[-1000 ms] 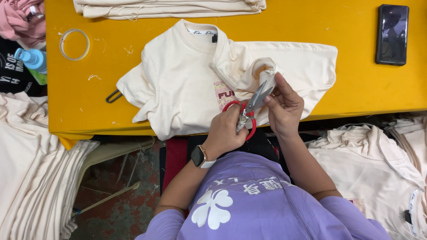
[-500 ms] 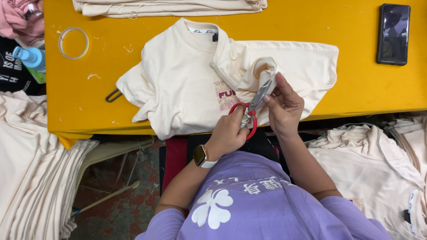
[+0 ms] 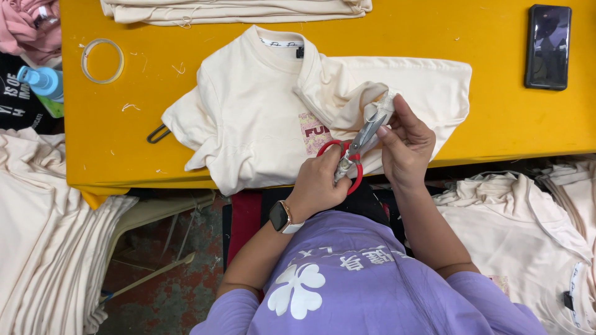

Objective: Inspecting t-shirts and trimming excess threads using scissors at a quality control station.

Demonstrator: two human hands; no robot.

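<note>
A cream T-shirt (image 3: 248, 111) with a small pink chest print lies spread on the yellow table (image 3: 496, 118), collar away from me. My left hand (image 3: 316, 183), with a watch on its wrist, grips red-handled scissors (image 3: 357, 149). The blades point up into a bunched fold of the shirt's sleeve. My right hand (image 3: 406, 146) pinches that fold and lifts it just off the table, touching the blade tips.
A black phone (image 3: 547, 46) lies at the table's far right. A clear tape ring (image 3: 102, 60) and a blue spray bottle (image 3: 40, 80) sit at the left. Folded cream shirts (image 3: 236, 9) lie at the back, with cream piles at left (image 3: 43, 229) and right (image 3: 521, 229).
Hardly anything. Both hands stay at the sleeve fold with the scissors, which have shifted only very slightly.
</note>
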